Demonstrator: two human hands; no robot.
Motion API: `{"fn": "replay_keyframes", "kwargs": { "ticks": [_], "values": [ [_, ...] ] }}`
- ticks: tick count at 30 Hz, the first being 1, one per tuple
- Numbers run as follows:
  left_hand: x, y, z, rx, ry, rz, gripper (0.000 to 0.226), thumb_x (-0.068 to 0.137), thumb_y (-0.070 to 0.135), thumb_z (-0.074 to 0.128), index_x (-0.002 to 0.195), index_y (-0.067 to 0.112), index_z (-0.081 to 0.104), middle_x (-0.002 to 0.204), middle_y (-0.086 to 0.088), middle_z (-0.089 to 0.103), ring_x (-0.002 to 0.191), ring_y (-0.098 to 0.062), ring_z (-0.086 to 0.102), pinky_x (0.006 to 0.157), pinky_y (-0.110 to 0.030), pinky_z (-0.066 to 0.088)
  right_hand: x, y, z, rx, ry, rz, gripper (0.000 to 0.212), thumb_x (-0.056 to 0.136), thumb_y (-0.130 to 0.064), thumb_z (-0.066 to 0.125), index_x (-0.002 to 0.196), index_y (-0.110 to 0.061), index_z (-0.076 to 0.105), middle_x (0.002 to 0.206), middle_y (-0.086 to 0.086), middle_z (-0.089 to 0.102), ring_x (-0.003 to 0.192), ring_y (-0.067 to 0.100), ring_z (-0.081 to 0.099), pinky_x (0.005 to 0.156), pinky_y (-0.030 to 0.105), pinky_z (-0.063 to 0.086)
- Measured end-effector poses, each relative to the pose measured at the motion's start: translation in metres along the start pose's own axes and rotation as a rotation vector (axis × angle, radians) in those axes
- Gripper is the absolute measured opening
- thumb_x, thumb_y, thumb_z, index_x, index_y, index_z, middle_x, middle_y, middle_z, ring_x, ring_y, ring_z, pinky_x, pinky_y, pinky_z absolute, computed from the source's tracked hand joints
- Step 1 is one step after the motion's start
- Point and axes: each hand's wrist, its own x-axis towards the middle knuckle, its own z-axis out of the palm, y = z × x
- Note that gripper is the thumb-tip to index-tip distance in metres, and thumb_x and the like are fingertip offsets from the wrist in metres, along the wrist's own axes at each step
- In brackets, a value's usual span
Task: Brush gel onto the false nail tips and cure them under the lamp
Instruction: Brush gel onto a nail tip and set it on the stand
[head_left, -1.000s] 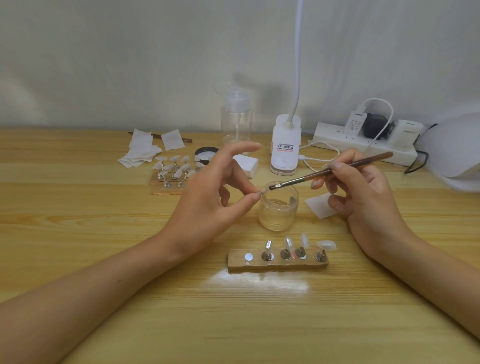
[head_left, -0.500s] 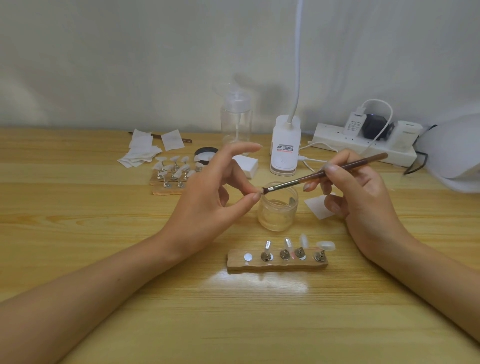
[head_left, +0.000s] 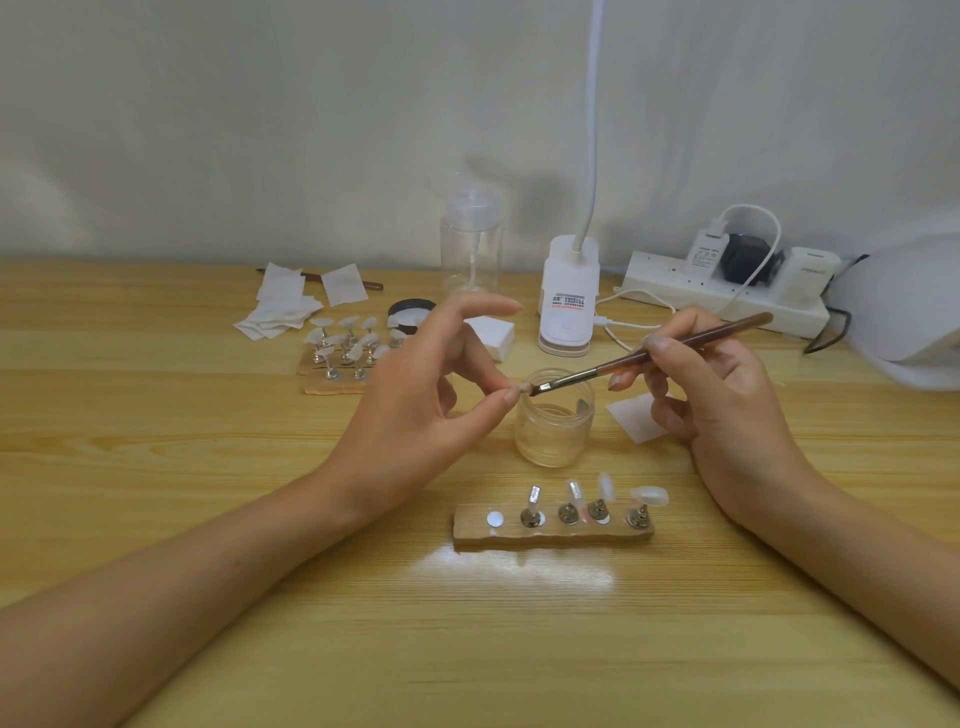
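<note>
Barely visible: nail tip pinched by left grip; right grip clasps brush.

We note a home-style nail workstation: wood-grain desk against a plain wall. Evidence: near tip stand, far tip stand, pump bottle, wipes, desk light, power strip with 3 plugs, white dome lamp.

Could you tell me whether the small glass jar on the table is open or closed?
Open: the glass jar stands upright with no lid on its rim.
</note>
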Motion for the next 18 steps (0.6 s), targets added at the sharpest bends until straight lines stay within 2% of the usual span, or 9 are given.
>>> {"fn": "replay_keyframes", "kwargs": {
  "ticks": [3,7,9,12,15,18],
  "values": [
    [-0.0002,-0.0009,0.0003,0.005,-0.006,0.004,0.050,0.089,0.009,0.074,0.133,0.022,0.053,0.081,0.014,0.067,0.079,-0.010,0.064,0.055,-0.022,0.041,0.0003,0.0008,-0.0011,0.003,0.028,0.004,0.020,0.098,-0.011,0.053,0.079,-0.017,0.050,0.067,0.004,0.069,0.063,0.008,0.052,0.044,0.015,0.029],
    [-0.0009,0.0004,0.0013,0.019,-0.009,0.023,0.047,0.088,0.017,0.070,0.131,0.025,0.052,0.081,0.014,0.066,0.077,-0.011,0.062,0.056,-0.022,0.040,0.0000,-0.0020,-0.0010,0.070,0.011,-0.053,0.015,0.093,-0.019,0.056,0.079,-0.020,0.051,0.069,0.006,0.068,0.066,0.005,0.059,0.044,0.014,0.032],
    [-0.0011,0.0010,0.0015,0.025,-0.006,0.029,0.048,0.088,0.018,0.070,0.131,0.026,0.052,0.081,0.014,0.066,0.077,-0.015,0.062,0.055,-0.025,0.041,-0.0003,-0.0027,0.0004,0.057,-0.025,-0.069,0.016,0.092,-0.022,0.061,0.079,-0.020,0.052,0.072,0.015,0.065,0.068,0.006,0.063,0.044,0.015,0.032],
    [-0.0006,0.0013,0.0010,0.026,-0.004,0.035,0.048,0.088,0.020,0.070,0.131,0.029,0.050,0.082,0.014,0.067,0.073,-0.023,0.062,0.055,-0.036,0.043,-0.0013,-0.0019,0.0015,0.011,-0.036,-0.048,0.013,0.089,-0.026,0.059,0.078,-0.021,0.053,0.071,0.006,0.071,0.069,0.016,0.055,0.045,0.017,0.029],
    [-0.0002,0.0014,0.0005,0.038,-0.005,0.044,0.049,0.088,0.022,0.070,0.131,0.031,0.049,0.083,0.012,0.068,0.070,-0.032,0.059,0.057,-0.043,0.042,-0.0002,0.0007,-0.0006,-0.027,-0.010,-0.025,0.019,0.097,-0.014,0.054,0.079,-0.020,0.051,0.068,0.004,0.070,0.072,0.029,0.042,0.044,0.017,0.027],
    [0.0002,0.0017,-0.0004,0.045,-0.006,0.049,0.049,0.089,0.022,0.070,0.132,0.033,0.048,0.085,0.012,0.068,0.069,-0.037,0.059,0.057,-0.045,0.042,0.0000,0.0021,-0.0017,-0.037,0.003,-0.015,0.020,0.099,-0.009,0.052,0.081,-0.017,0.051,0.065,0.002,0.069,0.075,0.032,0.042,0.043,0.015,0.029]
  ]
}}
